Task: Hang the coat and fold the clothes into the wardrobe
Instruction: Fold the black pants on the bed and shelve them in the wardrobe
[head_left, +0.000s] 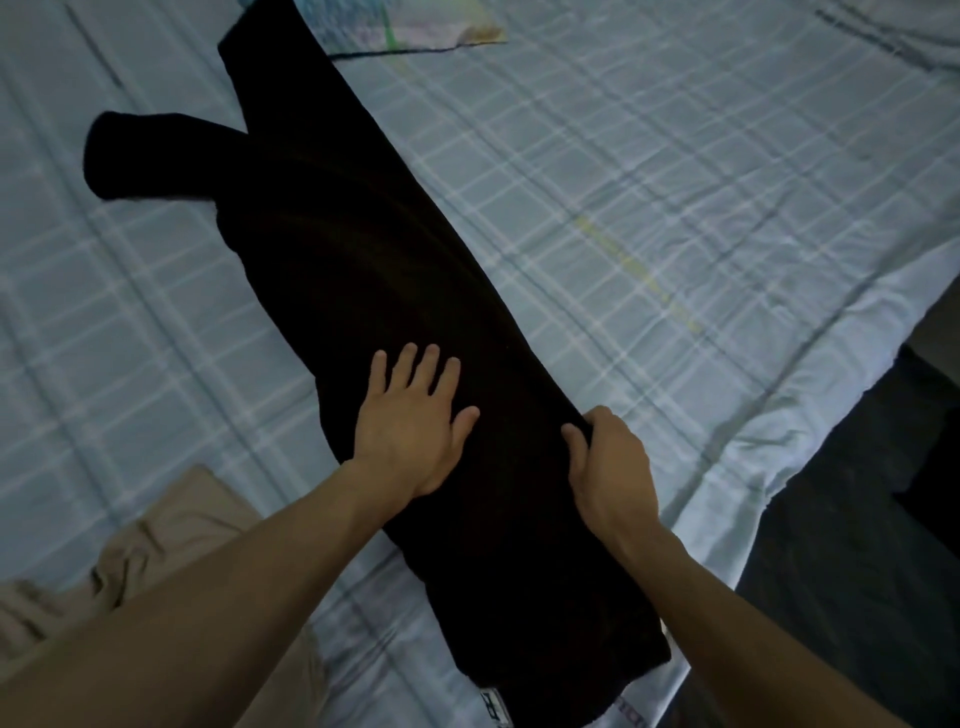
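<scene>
A long black garment (363, 260) lies diagonally across the bed, folded lengthwise, with one sleeve sticking out to the upper left. My left hand (410, 421) rests flat on its lower part, fingers spread. My right hand (608, 457) pinches the garment's right edge between thumb and fingers. A tan garment (156, 551) lies crumpled at the lower left, partly under my left forearm.
The bed is covered by a pale blue checked sheet (675, 182). A light patterned cloth (405, 26) lies at the top edge. The bed's edge runs along the right, with dark floor (857, 519) beyond it.
</scene>
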